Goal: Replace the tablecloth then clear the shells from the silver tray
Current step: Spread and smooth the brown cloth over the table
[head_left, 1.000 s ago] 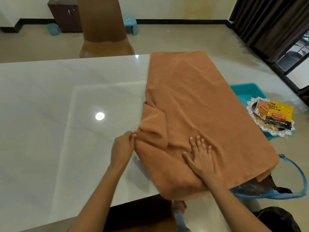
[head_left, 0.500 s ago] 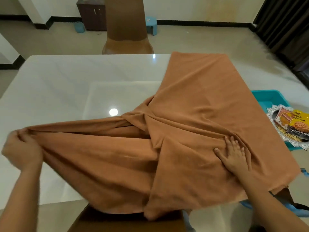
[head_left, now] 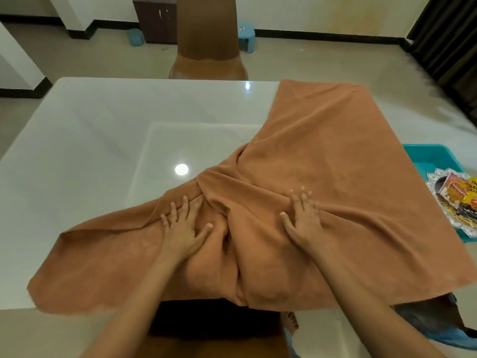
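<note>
The orange-brown tablecloth (head_left: 335, 177) is lying half spread over the right and lower part of the white glossy table (head_left: 90, 138), bunching into thick folds at the centre of the frame and hanging over the near edge. Both hands are pressing down on it with fingers straight and spread, gripping nothing: the left hand (head_left: 180, 228) is resting flat just left of the folds, and the right hand (head_left: 304, 218) is lying flat just right of them. The bare tabletop is showing across the upper left, reflecting a ceiling light. At the right edge of the frame the silver tray (head_left: 431, 180) is sitting on a teal tub (head_left: 426, 156) beside the table, carrying snack packets (head_left: 462, 195) – it is cut off by the frame, and whether shells are lying in it is too hard to make out. Beyond the table a brown chair (head_left: 206, 34) is standing at the top centre, with a dark cabinet (head_left: 154, 19) and a small blue stool (head_left: 246, 36) against the wall behind it – a dark curtain (head_left: 449, 34) is hanging at the upper right. At the bottom centre a near chair (head_left: 219, 332) is sitting mostly in shadow under the cloth's overhang, and a bare foot (head_left: 290, 324) is peeking out beside it.
</note>
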A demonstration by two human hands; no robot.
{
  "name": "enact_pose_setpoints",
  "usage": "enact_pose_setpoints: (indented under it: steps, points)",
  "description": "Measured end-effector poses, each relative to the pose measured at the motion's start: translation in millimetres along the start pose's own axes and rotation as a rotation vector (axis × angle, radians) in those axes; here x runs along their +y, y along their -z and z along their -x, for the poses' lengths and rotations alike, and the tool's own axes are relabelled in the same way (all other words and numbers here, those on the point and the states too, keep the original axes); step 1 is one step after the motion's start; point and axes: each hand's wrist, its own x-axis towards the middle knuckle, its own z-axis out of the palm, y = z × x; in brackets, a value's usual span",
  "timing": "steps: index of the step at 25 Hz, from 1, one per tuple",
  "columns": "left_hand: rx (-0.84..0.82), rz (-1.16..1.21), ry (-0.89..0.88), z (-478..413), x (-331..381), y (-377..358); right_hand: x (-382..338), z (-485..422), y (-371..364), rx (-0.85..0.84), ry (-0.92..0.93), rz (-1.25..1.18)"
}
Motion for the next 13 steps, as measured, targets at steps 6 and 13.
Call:
enact_pose_setpoints:
  steps: [6,13]
  points:
    - [-0.018,-0.076,0.089,-77.1,-62.1,-16.3,5.1,-27.3,-14.8,-0.098,-0.013,0.129]
    - [0.069,-0.092,0.258,-138.3,-91.9,18.6,14.6,-38.6,-17.1,-0.03,-0.022,0.151]
